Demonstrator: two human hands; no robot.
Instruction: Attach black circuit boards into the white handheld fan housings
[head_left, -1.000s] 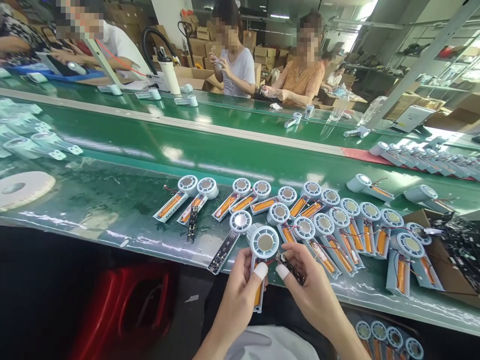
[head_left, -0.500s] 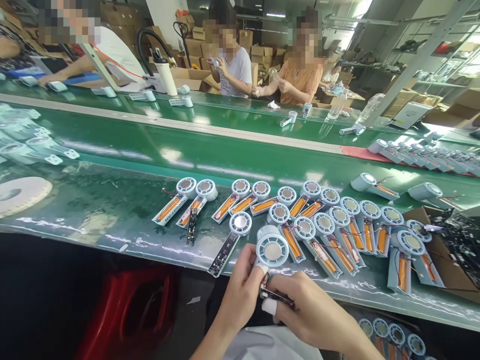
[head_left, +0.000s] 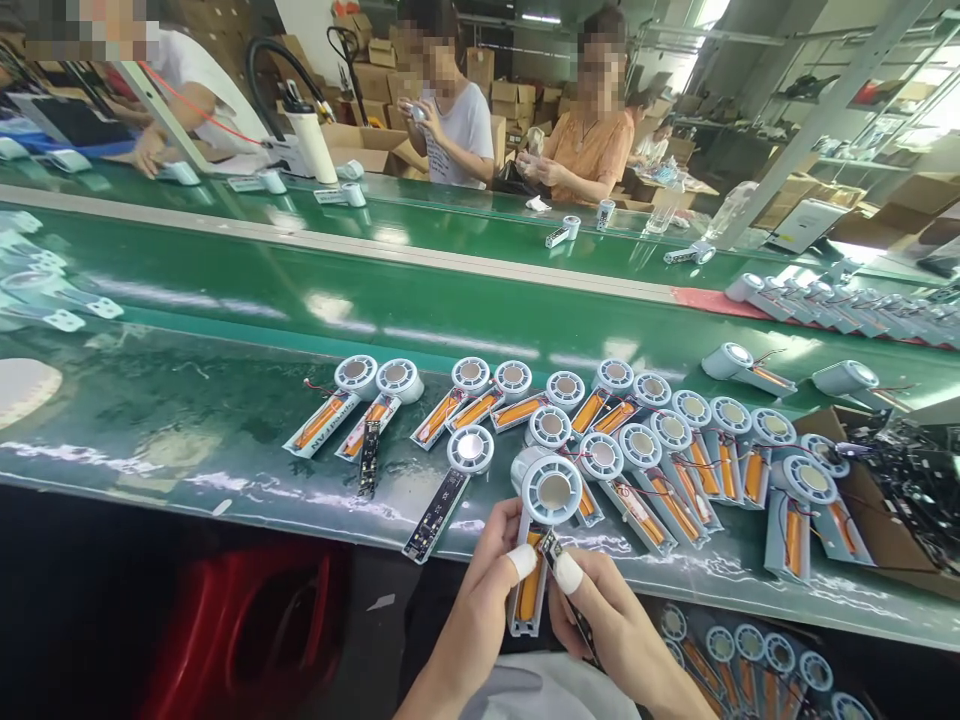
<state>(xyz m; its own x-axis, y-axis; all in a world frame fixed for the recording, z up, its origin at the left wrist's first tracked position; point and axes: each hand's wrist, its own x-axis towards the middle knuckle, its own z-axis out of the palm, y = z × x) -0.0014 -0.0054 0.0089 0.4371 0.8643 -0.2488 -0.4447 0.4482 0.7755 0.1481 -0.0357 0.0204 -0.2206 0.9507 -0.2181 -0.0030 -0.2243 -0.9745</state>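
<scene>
Fingers of the left hand [head_left: 487, 580] wrap the handle of a pale-blue handheld fan [head_left: 551, 490] at the bench's near edge, its round head pointing away and an orange battery [head_left: 529, 597] showing in the open handle. Thumb and fingers of the right hand [head_left: 604, 605] pinch a narrow black circuit board [head_left: 552, 548] beside that handle; whether the two touch is unclear. White covers [head_left: 523, 562] sit on both thumbs. On the green workbench [head_left: 202, 400] lie rows of open-handled fans [head_left: 670, 430], with a cardboard box [head_left: 874, 525] at right. Farther off runs a green conveyor belt [head_left: 300, 265], with co-workers [head_left: 461, 130] beyond.
</scene>
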